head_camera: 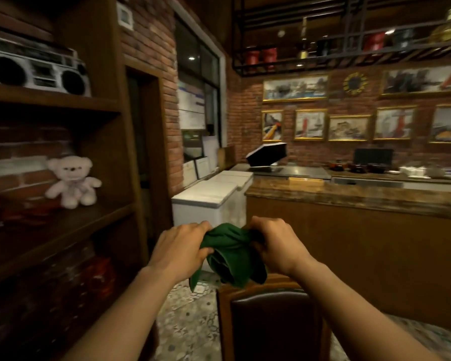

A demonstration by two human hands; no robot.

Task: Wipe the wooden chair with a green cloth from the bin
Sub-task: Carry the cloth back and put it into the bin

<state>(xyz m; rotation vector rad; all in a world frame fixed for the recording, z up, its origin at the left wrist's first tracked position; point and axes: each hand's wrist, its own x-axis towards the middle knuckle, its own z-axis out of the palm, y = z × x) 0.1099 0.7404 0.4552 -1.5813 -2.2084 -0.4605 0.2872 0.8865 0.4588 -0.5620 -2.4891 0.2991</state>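
Observation:
A dark green cloth [231, 252] hangs bunched between both hands at the centre of the view. My left hand [181, 246] grips its left side and my right hand [274, 242] grips its right side. Folds of the cloth droop down to just above the top rail of the wooden chair [268, 319], which stands directly below with a dark padded back. Whether the cloth touches the chair's rail I cannot tell. No bin is in view.
A dark wooden shelf unit [63, 217] fills the left, holding a teddy bear [72, 181] and a boombox [34, 70]. A white chest freezer [208, 201] stands ahead, a long wooden counter [349, 204] to the right. Patterned tile floor [188, 316] lies left of the chair.

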